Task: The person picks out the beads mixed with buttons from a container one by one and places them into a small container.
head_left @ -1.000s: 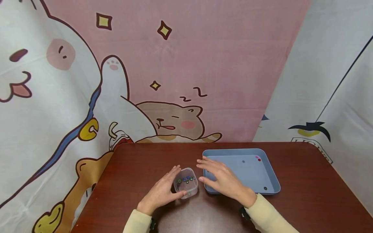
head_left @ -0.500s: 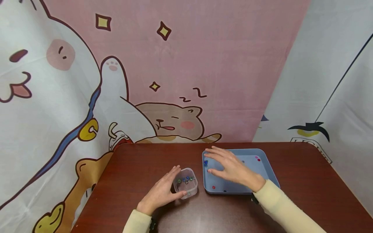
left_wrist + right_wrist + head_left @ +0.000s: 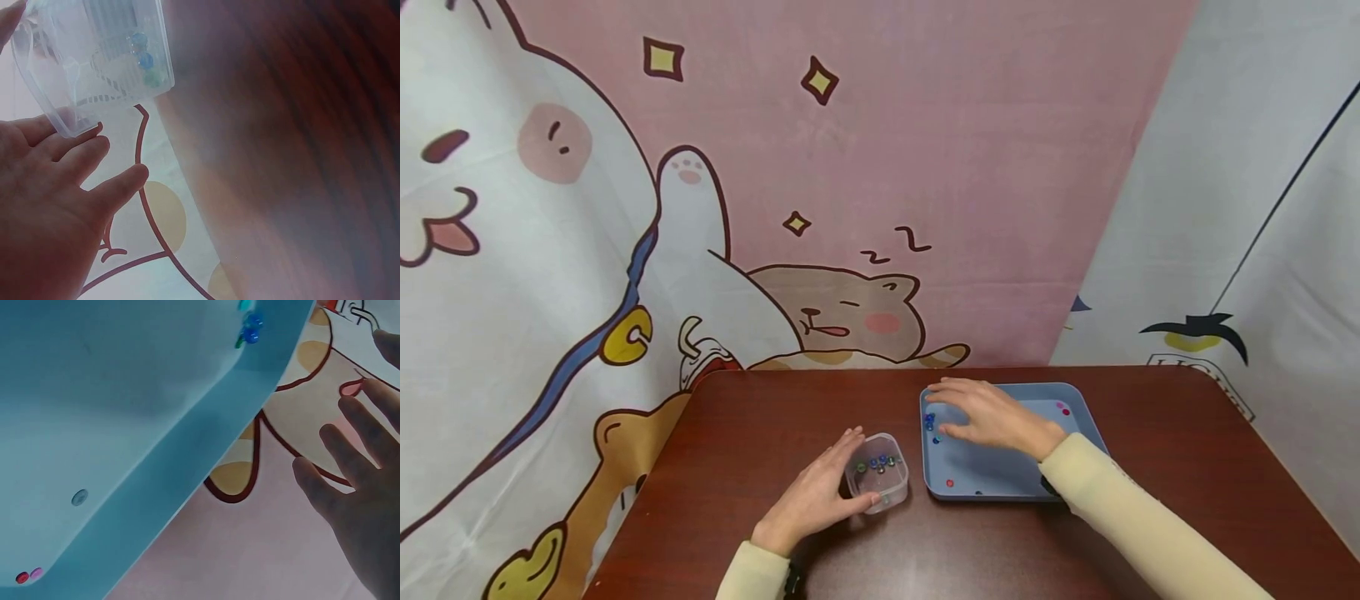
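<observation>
In the head view a clear plastic box [image 3: 883, 493] stands on the table, with several blue and green beads [image 3: 882, 460] on its bottom. My left hand [image 3: 820, 492] holds this box, thumb at the near side and fingers along the left and far side. My right hand [image 3: 988, 417] hovers over the left part of a blue tray [image 3: 1015, 479], fingers spread and nothing visible between them. A small group of blue beads [image 3: 930, 422] lies by the tray's left wall, just left of the right thumb; the right wrist view shows these blue beads [image 3: 251, 328] too.
Elsewhere in the tray lie a red button [image 3: 950, 483], and a red button [image 3: 22, 577] beside a pink button [image 3: 36, 573] in the far right corner. A grey button [image 3: 80, 497] is near the far wall. Behind the brown table [image 3: 805, 400] hangs a cartoon cloth [image 3: 1000, 208].
My right hand has moved right and back from beside the box to over the tray, uncovering the blue beads and a red button. My left hand and the box have stayed put.
</observation>
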`<state>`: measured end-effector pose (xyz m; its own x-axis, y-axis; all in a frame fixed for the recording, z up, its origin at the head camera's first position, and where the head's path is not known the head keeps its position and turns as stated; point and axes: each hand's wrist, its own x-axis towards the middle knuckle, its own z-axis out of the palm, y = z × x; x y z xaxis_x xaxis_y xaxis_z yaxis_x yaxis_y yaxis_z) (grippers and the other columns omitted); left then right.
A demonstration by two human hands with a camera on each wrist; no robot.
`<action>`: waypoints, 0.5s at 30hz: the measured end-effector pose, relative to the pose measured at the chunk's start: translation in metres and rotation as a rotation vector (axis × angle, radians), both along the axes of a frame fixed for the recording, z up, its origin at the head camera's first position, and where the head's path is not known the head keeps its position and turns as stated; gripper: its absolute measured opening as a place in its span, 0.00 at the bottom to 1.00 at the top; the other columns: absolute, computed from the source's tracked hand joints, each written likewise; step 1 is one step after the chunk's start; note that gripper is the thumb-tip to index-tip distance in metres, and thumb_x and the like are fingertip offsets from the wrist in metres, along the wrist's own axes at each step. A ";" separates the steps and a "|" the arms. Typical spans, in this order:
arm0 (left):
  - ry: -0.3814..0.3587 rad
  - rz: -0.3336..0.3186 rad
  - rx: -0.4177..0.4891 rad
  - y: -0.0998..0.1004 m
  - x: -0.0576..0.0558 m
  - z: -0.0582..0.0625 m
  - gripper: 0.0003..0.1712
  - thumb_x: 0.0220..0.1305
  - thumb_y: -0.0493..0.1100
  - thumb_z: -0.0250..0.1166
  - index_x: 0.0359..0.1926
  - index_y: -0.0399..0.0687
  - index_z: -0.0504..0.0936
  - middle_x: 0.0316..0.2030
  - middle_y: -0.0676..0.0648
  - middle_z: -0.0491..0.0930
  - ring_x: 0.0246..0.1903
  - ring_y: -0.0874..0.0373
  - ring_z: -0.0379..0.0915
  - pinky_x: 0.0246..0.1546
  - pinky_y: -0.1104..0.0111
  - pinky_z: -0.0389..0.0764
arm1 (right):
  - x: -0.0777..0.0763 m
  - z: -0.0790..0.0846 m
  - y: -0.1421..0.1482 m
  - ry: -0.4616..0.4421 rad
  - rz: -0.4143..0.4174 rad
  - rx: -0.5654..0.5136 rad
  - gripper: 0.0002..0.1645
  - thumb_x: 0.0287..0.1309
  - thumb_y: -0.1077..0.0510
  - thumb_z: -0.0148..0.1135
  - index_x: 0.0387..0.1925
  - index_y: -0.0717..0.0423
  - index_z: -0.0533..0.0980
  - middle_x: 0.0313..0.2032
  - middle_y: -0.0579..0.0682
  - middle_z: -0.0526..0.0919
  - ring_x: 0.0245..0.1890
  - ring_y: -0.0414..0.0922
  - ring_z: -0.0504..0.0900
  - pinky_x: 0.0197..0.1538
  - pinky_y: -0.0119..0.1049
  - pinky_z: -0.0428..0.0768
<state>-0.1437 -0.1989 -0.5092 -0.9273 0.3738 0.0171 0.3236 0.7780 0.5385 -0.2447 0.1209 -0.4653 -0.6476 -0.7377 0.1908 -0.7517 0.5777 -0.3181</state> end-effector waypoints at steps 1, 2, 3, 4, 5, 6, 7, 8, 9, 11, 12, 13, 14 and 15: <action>0.005 -0.001 0.001 0.000 0.000 0.000 0.55 0.60 0.70 0.71 0.78 0.48 0.63 0.79 0.46 0.58 0.77 0.46 0.55 0.66 0.40 0.69 | -0.002 -0.002 0.000 -0.003 0.002 0.005 0.29 0.65 0.50 0.71 0.65 0.56 0.79 0.68 0.54 0.76 0.71 0.58 0.70 0.68 0.61 0.70; 0.007 -0.002 0.001 -0.001 0.000 -0.001 0.55 0.60 0.69 0.71 0.78 0.48 0.64 0.79 0.46 0.58 0.77 0.46 0.55 0.66 0.40 0.70 | -0.004 -0.003 -0.001 -0.007 0.001 0.008 0.29 0.66 0.50 0.70 0.65 0.56 0.79 0.68 0.54 0.76 0.71 0.58 0.71 0.68 0.61 0.70; 0.010 -0.002 0.001 -0.001 0.000 -0.001 0.55 0.60 0.69 0.71 0.78 0.47 0.64 0.79 0.46 0.58 0.77 0.46 0.55 0.65 0.40 0.70 | -0.006 -0.004 -0.001 -0.012 -0.001 0.011 0.29 0.66 0.50 0.70 0.65 0.56 0.79 0.68 0.54 0.77 0.70 0.58 0.71 0.68 0.60 0.70; 0.011 -0.004 0.000 -0.001 0.000 -0.001 0.55 0.60 0.70 0.71 0.78 0.47 0.64 0.79 0.45 0.58 0.77 0.45 0.56 0.65 0.40 0.70 | -0.008 -0.006 -0.001 -0.015 -0.002 0.015 0.28 0.66 0.51 0.70 0.64 0.56 0.79 0.67 0.54 0.77 0.70 0.57 0.72 0.68 0.60 0.71; 0.012 -0.005 -0.001 -0.001 0.000 -0.001 0.55 0.60 0.70 0.70 0.78 0.47 0.63 0.79 0.45 0.58 0.77 0.45 0.56 0.65 0.40 0.70 | -0.009 -0.008 -0.002 -0.019 -0.002 0.018 0.28 0.67 0.51 0.70 0.64 0.56 0.79 0.67 0.55 0.77 0.69 0.57 0.73 0.67 0.59 0.71; 0.012 -0.006 -0.002 -0.001 0.000 -0.001 0.55 0.60 0.70 0.70 0.78 0.47 0.63 0.79 0.45 0.58 0.77 0.45 0.56 0.65 0.39 0.70 | -0.011 -0.010 -0.002 -0.025 -0.003 0.022 0.28 0.67 0.51 0.70 0.64 0.56 0.79 0.67 0.55 0.78 0.68 0.57 0.73 0.67 0.59 0.72; 0.010 -0.006 -0.004 -0.001 0.000 -0.001 0.55 0.60 0.70 0.70 0.79 0.47 0.63 0.79 0.45 0.58 0.77 0.45 0.56 0.65 0.40 0.70 | -0.012 -0.012 -0.002 -0.031 -0.001 0.028 0.27 0.67 0.51 0.70 0.64 0.56 0.79 0.66 0.55 0.78 0.68 0.56 0.74 0.66 0.58 0.73; 0.008 -0.006 -0.004 -0.001 0.000 -0.001 0.55 0.60 0.70 0.70 0.79 0.47 0.63 0.79 0.45 0.58 0.77 0.46 0.55 0.65 0.40 0.70 | -0.014 -0.014 -0.003 -0.039 0.000 0.033 0.27 0.67 0.51 0.70 0.64 0.56 0.79 0.66 0.55 0.78 0.67 0.56 0.75 0.66 0.58 0.73; 0.008 -0.007 -0.005 -0.001 0.000 -0.001 0.55 0.60 0.70 0.70 0.79 0.47 0.63 0.79 0.45 0.58 0.77 0.46 0.55 0.66 0.40 0.70 | -0.015 -0.017 -0.003 -0.044 0.002 0.039 0.27 0.67 0.51 0.70 0.64 0.56 0.79 0.66 0.55 0.78 0.67 0.55 0.75 0.66 0.57 0.74; 0.005 -0.006 -0.003 -0.001 0.000 0.000 0.56 0.60 0.71 0.70 0.79 0.48 0.63 0.80 0.46 0.57 0.77 0.47 0.54 0.66 0.41 0.69 | -0.017 -0.021 -0.003 -0.055 0.004 0.047 0.27 0.66 0.52 0.70 0.64 0.56 0.80 0.65 0.55 0.79 0.66 0.55 0.76 0.66 0.56 0.74; 0.005 -0.007 -0.003 -0.001 0.000 0.000 0.56 0.60 0.71 0.69 0.79 0.48 0.63 0.80 0.47 0.57 0.77 0.48 0.54 0.67 0.42 0.69 | -0.018 -0.023 -0.003 -0.060 0.004 0.051 0.27 0.66 0.51 0.70 0.63 0.56 0.80 0.65 0.55 0.79 0.66 0.55 0.76 0.66 0.56 0.75; 0.003 -0.005 -0.003 -0.001 -0.001 0.000 0.56 0.60 0.71 0.69 0.79 0.48 0.63 0.80 0.47 0.57 0.78 0.49 0.53 0.67 0.42 0.69 | -0.020 -0.025 -0.003 -0.065 0.003 0.051 0.27 0.66 0.51 0.70 0.63 0.55 0.80 0.64 0.54 0.80 0.66 0.54 0.77 0.65 0.56 0.75; 0.003 -0.004 -0.003 0.000 -0.001 0.000 0.56 0.60 0.71 0.69 0.79 0.48 0.63 0.80 0.48 0.57 0.78 0.49 0.53 0.67 0.42 0.69 | -0.021 -0.027 -0.003 -0.067 0.002 0.049 0.26 0.66 0.52 0.71 0.63 0.55 0.81 0.64 0.54 0.80 0.65 0.54 0.77 0.65 0.56 0.75; 0.001 -0.004 -0.004 0.000 -0.001 0.000 0.56 0.60 0.72 0.69 0.79 0.48 0.63 0.80 0.48 0.57 0.78 0.49 0.53 0.67 0.43 0.69 | -0.022 -0.029 -0.003 -0.074 -0.002 0.048 0.26 0.66 0.51 0.71 0.62 0.55 0.81 0.64 0.54 0.80 0.65 0.54 0.77 0.65 0.55 0.75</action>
<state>-0.1444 -0.1993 -0.5089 -0.9257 0.3780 0.0168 0.3277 0.7787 0.5350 -0.2665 0.1183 -0.4941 -0.6599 -0.7437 0.1067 -0.7261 0.5948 -0.3449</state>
